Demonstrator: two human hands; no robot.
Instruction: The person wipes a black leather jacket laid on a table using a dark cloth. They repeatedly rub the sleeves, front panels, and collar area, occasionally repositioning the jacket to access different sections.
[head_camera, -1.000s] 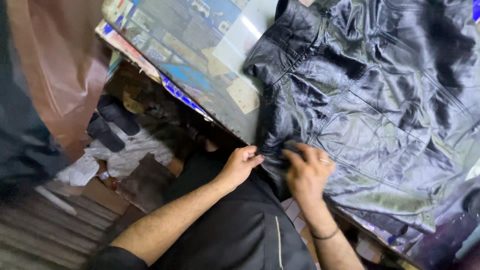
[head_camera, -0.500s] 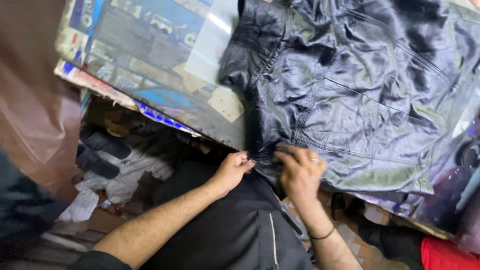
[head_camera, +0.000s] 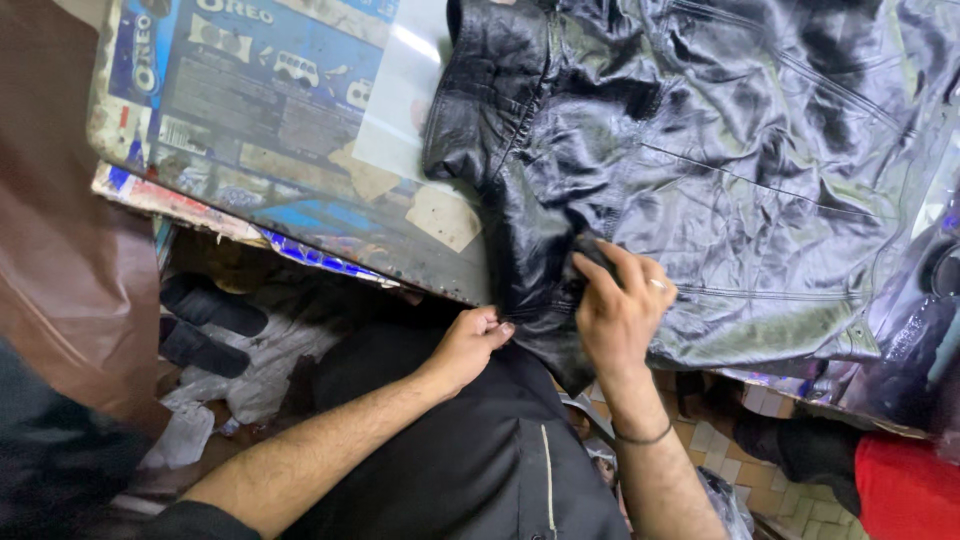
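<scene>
**Head view: two hands work the near hem of a black leather jacket**

Head camera looks down on a worn worktable (head_camera: 300, 190) covered with printed blue packaging sheet, its bare stretch on the left; a black leather jacket (head_camera: 720, 170) lies spread flat over the right half, collar toward the far left, one hem corner hanging off the near edge; by the look of it the garment is already laid out and smoothed, and the work is confined to that near corner, with the rest of the hem seemingly untouched; what exactly is being done at the seam cannot be told. Below the table edge sit crumpled cloth scraps (head_camera: 250, 370) and a tiled floor (head_camera: 760, 470) at the near right; brown material (head_camera: 70, 260) hangs at the far left. The right hand (head_camera: 620, 310), ring on one finger and a thin band at the wrist, lies partly closed on the leather, fingers curled and pressing the fold just beside the edge; the left hand (head_camera: 470, 345) is closed narrow, thumb and fingertips pinching the hanging hem corner.
</scene>
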